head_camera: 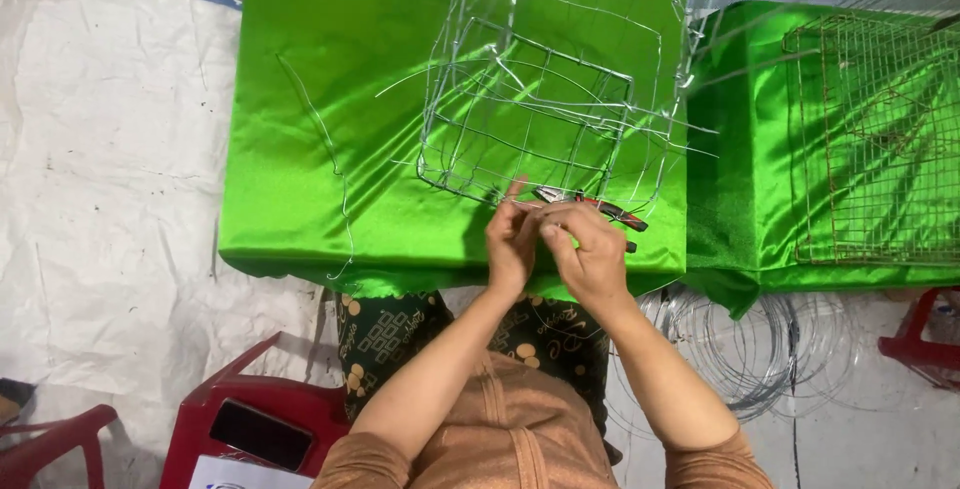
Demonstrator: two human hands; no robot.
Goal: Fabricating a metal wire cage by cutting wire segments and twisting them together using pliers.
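Observation:
A silver wire cage frame (pixel 545 99) with loose wire ends stands on a table draped in shiny green cloth (pixel 330 79). At the frame's near edge my left hand (pixel 510 239) pinches a thin wire end between fingers and thumb. Close beside it, touching it, my right hand (pixel 590 249) grips red-and-black-handled pliers (pixel 600 209), whose jaws point left toward the same wire. A long loose wire (pixel 330 164) lies curved on the cloth to the left of the frame.
A rusty mesh cage (pixel 870 139) lies on green cloth at the right. Coils of wire (pixel 750 344) rest on the floor under the table's right corner. A red plastic stool (pixel 250 419) with a dark phone on it stands at my left; another red stool (pixel 925 344) far right.

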